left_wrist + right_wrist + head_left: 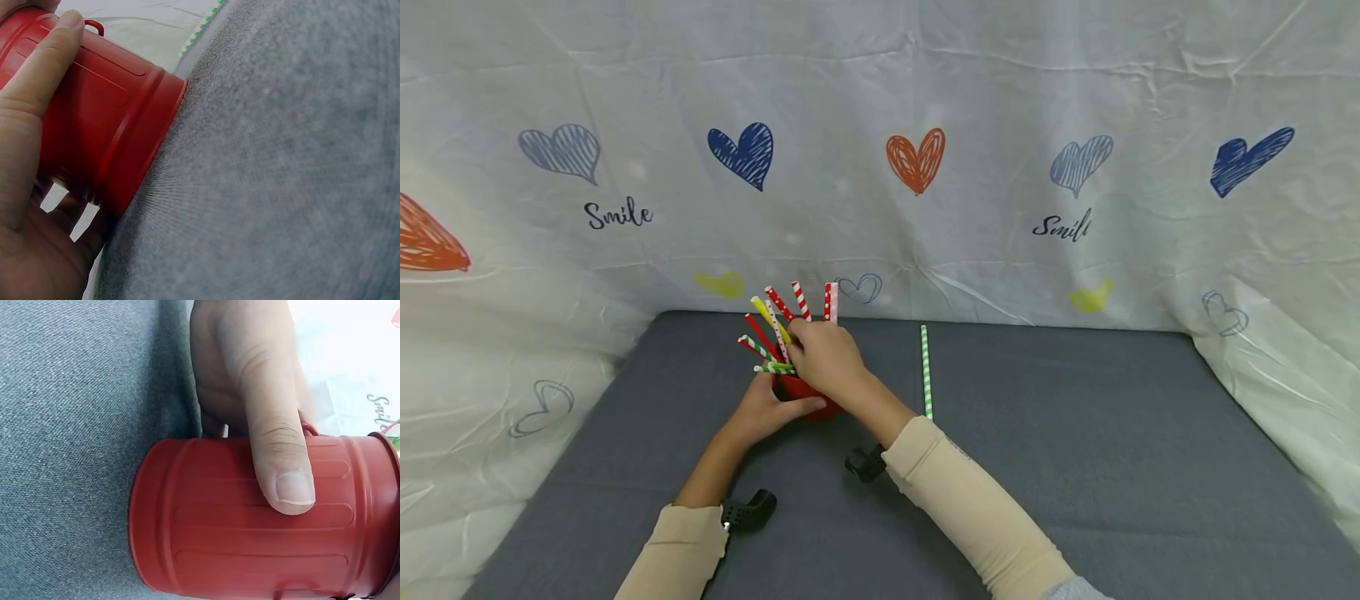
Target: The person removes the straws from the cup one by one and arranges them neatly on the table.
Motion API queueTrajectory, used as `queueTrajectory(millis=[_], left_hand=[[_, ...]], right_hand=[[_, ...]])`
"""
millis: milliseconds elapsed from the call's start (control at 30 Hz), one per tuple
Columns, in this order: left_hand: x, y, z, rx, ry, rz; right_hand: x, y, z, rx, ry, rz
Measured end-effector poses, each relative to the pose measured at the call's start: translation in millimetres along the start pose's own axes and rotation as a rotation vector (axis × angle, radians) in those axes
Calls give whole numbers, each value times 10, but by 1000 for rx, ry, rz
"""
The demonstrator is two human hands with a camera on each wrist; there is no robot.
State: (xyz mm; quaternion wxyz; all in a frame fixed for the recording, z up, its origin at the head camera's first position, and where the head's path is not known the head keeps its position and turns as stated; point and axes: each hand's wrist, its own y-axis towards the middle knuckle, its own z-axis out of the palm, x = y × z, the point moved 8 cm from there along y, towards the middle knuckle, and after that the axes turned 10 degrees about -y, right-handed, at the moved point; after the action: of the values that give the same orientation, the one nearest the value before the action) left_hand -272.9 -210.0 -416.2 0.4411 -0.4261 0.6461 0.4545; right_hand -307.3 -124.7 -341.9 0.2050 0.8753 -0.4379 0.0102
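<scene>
Grey felt-like mat [1075, 467] covers the table, a white cloth printed with hearts [917, 158] hanging behind it; at left, the left hand [767, 410] wraps around a small ribbed red metal bucket [808, 400], thumb laid flat along its side, fingers curled behind; the left wrist view shows the bucket standing on the mat with that thumb pressed to its wall; the right wrist view shows the same thumb across the ribs. Bucket sits left of centre, toward the far edge of the mat; a bunch of patterned paper straws [775, 325], red-striped, green-striped and yellow, fans out of its mouth, leaning left and up. Right hand [826, 358] sits over the bucket's top among the straws, fingers bent down; cannot tell whether it pinches one. Further right, a single green-and-white striped paper straw [926, 371] lies flat on the mat, apart from the bucket, just beside the right forearm's beige sleeve [970, 500].
</scene>
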Motion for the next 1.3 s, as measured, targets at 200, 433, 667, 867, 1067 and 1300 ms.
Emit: queueTrajectory(millis=[200,433,667,867,1067,1300], left_hand=[[-1,1,-6,-6,9,-1],[3,8,-29,-12,16,16],[1,-3,-21,-18,25,-14],[-11,2,-15,-19,6,-25],[-35,14,-7,-7,7,22],[-19,3,-5,-6,7,0]], right_hand=[[-9,-21,-7,-35,66,-22],[-7,-69,-19,-100,204,-102],[-56,-100,-60,-174,286,-109],[-78,-112,-85,-202,314,-115],[-92,-128,-91,-204,321,-123],[-98,-166,-100,-144,355,-125]])
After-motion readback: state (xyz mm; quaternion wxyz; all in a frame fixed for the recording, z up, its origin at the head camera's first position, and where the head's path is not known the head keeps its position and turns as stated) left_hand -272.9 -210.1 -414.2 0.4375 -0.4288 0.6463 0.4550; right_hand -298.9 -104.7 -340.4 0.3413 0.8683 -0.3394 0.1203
